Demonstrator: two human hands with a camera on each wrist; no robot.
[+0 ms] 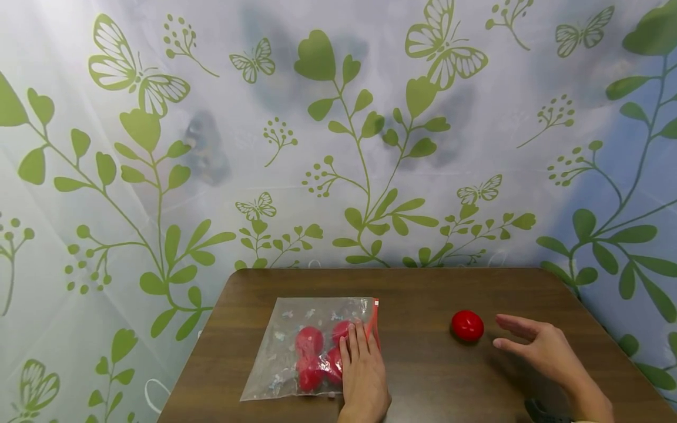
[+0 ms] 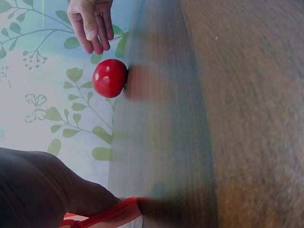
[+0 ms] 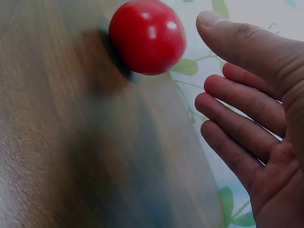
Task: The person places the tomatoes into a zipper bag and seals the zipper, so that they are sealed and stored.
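Observation:
A clear zip bag [image 1: 282,352] with a red slider strip lies flat on the table, holding several red tomatoes [image 1: 309,341]. My left hand [image 1: 364,373] rests on the bag's right side, fingers straight and partly over the tomatoes inside. In the left wrist view, the bag's red strip [image 2: 114,213] shows beside that hand. To the right, a single glossy red tomato [image 1: 468,326] sits on the wood. My right hand [image 1: 547,349] is just right of it, thumb and fingers apart, with nothing in them. The right wrist view shows a gap between the tomato [image 3: 148,37] and the fingertips.
The dark brown wooden table [image 1: 423,288] has rounded back corners. Behind it hangs a pale curtain [image 1: 338,147] printed with green leaves and butterflies. A dark band [image 1: 545,411] is on my right wrist.

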